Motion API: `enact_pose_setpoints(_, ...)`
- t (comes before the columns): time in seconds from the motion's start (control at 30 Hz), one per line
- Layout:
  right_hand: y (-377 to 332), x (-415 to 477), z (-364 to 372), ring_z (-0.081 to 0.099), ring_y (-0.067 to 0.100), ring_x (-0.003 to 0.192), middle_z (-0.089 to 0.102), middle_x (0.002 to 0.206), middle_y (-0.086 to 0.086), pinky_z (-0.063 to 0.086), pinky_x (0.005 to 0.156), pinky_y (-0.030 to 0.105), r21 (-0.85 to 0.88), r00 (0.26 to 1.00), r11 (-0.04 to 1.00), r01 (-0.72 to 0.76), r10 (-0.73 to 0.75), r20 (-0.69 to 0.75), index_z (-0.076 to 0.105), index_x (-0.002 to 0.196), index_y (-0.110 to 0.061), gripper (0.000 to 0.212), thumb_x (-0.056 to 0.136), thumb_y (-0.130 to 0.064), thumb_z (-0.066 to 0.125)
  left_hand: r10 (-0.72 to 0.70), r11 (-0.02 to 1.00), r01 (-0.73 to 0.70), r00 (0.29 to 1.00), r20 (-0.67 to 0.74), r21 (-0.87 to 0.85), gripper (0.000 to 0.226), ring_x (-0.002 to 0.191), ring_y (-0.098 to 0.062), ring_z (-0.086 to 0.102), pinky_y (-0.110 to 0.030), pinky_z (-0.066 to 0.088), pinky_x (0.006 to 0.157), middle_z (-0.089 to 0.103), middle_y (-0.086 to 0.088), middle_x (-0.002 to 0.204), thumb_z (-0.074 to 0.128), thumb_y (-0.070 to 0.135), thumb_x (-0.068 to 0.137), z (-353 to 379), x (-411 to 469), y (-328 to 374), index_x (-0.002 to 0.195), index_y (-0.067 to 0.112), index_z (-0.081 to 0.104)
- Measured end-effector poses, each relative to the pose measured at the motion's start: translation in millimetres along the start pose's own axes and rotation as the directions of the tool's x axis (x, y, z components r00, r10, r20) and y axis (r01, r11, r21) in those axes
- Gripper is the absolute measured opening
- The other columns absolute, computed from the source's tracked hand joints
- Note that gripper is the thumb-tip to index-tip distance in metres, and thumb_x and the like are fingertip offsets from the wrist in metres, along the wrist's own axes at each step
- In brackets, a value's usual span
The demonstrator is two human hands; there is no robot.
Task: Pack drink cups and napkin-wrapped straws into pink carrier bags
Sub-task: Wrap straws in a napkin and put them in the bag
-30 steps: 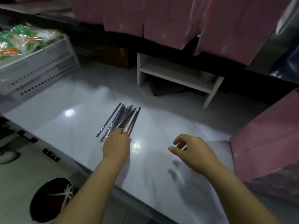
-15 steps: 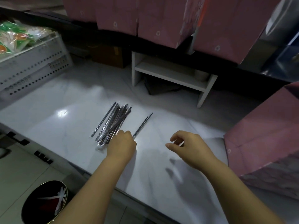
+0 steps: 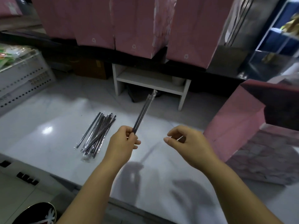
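left hand [image 3: 123,143] pinches one wrapped straw [image 3: 144,112] by its lower end, tip slanting up and away. right hand [image 3: 187,143] hovers beside it, loosely curled, empty. the straw looks light, stiff, slick in film; a firm low pinch suits. spare straws [image 3: 97,135] lie left of it.

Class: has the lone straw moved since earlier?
Yes. The left hand has lifted the straw off the counter, up and right of the straw pile.
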State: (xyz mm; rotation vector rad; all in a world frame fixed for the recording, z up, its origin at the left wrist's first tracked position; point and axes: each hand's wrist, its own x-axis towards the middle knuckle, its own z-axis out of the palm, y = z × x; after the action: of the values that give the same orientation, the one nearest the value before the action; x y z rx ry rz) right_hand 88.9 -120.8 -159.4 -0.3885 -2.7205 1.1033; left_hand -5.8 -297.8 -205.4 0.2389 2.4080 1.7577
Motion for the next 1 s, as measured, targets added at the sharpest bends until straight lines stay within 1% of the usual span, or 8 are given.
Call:
enact_pose_setpoints(0.1, -5.6, -17.3, -23.1, 0.060, 0.004, 0.068, 0.066, 0.076, -0.013, 0.050, 0.062, 0.022, 0.086, 0.990, 0.990, 0.112, -0.104, -0.093, 0.067, 0.085, -0.028, 0.009, 0.082, -0.036, 0.070, 0.076, 0.995, -0.076, 0.997, -0.004, -0.066, 0.018, 0.059, -0.013, 0.062, -0.028, 0.049, 0.055, 0.059, -0.007, 0.083, 0.041, 0.001, 0.090, 8.4, -18.6, 29.9, 0.085, 0.017, 0.050)
enact_pose_setpoints(0.23, -7.5, -50.6, -61.7, 0.063, 0.007, 0.072, 0.067, 0.076, -0.010, 0.054, 0.065, 0.023, 0.156, 0.966, 0.962, 0.226, -0.200, -0.165, 0.068, 0.086, -0.025, 0.006, 0.083, -0.030, 0.070, 0.154, 0.983, -0.152, 0.988, 0.015, -0.101, 0.016, 0.058, -0.016, 0.051, -0.030, 0.040, 0.054, 0.059, -0.007, 0.078, 0.040, 0.002, 0.090, 25.3, -53.0, 68.3, 0.089, 0.014, 0.050)
enact_pose_setpoints(0.43, 10.7, -122.2, -124.1, 0.064, 0.007, 0.074, 0.068, 0.080, -0.010, 0.054, 0.067, 0.019, 0.197, 0.941, 0.935, 0.294, -0.248, -0.230, 0.068, 0.090, -0.021, 0.011, 0.083, -0.029, 0.067, 0.250, 0.957, -0.237, 0.966, 0.063, -0.167, 0.010, 0.058, -0.014, 0.041, -0.028, 0.035, 0.053, 0.050, -0.007, 0.072, 0.039, 0.006, 0.093, 68.8, -128.3, 123.4, 0.094, 0.006, 0.049)
enact_pose_setpoints(0.57, 37.5, -172.6, -162.0, 0.065, 0.010, 0.075, 0.068, 0.079, -0.007, 0.052, 0.067, 0.017, 0.223, 0.932, 0.925, 0.307, -0.245, -0.268, 0.068, 0.088, -0.020, 0.006, 0.084, -0.024, 0.068, 0.324, 0.935, -0.295, 0.936, 0.139, -0.196, 0.014, 0.052, -0.007, 0.040, -0.022, 0.035, 0.048, 0.047, -0.005, 0.068, 0.038, 0.012, 0.096, 107.8, -175.5, 150.0, 0.088, 0.010, 0.050)
enact_pose_setpoints(0.63, 54.2, -194.6, -178.7, 0.065, 0.011, 0.074, 0.068, 0.078, -0.007, 0.052, 0.065, 0.017, 0.222, 0.927, 0.929, 0.295, -0.222, -0.303, 0.069, 0.087, -0.020, 0.004, 0.084, -0.023, 0.068, 0.364, 0.923, -0.329, 0.914, 0.178, -0.197, 0.015, 0.052, -0.007, 0.040, -0.020, 0.036, 0.048, 0.046, -0.005, 0.068, 0.039, 0.020, 0.097, 130.5, -194.9, 159.3, 0.087, 0.014, 0.050)
enact_pose_setpoints(0.73, 81.4, -224.6, -201.2, 0.065, 0.011, 0.072, 0.068, 0.076, -0.007, 0.050, 0.063, 0.016, 0.233, 0.928, 0.942, 0.240, -0.152, -0.342, 0.069, 0.086, -0.020, 0.005, 0.083, -0.024, 0.069, 0.405, 0.912, -0.372, 0.885, 0.228, -0.174, 0.018, 0.055, -0.010, 0.041, -0.028, 0.038, 0.052, 0.046, -0.001, 0.066, 0.043, 0.032, 0.094, 167.3, -218.7, 167.4, 0.089, 0.017, 0.051)
enact_pose_setpoints(0.87, 117.9, -255.3, -224.7, 0.065, 0.013, 0.071, 0.069, 0.075, -0.007, 0.055, 0.065, 0.031, 0.216, 0.919, 0.967, 0.137, -0.043, -0.391, 0.069, 0.083, -0.022, 0.003, 0.082, -0.025, 0.071, 0.426, 0.903, -0.378, 0.849, 0.312, -0.206, 0.013, 0.053, -0.010, 0.043, -0.027, 0.038, 0.051, 0.048, 0.004, 0.063, 0.045, 0.026, 0.095, 215.5, -241.4, 171.4, 0.088, 0.018, 0.052)
enact_pose_setpoints(1.0, 156.3, -273.8, -245.6, 0.063, 0.012, 0.070, 0.068, 0.077, -0.011, 0.054, 0.066, 0.032, 0.223, 0.897, 0.974, 0.026, 0.075, -0.435, 0.068, 0.081, -0.023, 0.003, 0.083, -0.025, 0.070, 0.405, 0.914, -0.346, 0.806, 0.431, -0.212, 0.013, 0.053, -0.009, 0.050, -0.022, 0.047, 0.053, 0.052, 0.000, 0.068, 0.042, 0.018, 0.097, 264.6, -256.1, 175.4, 0.091, 0.017, 0.052)
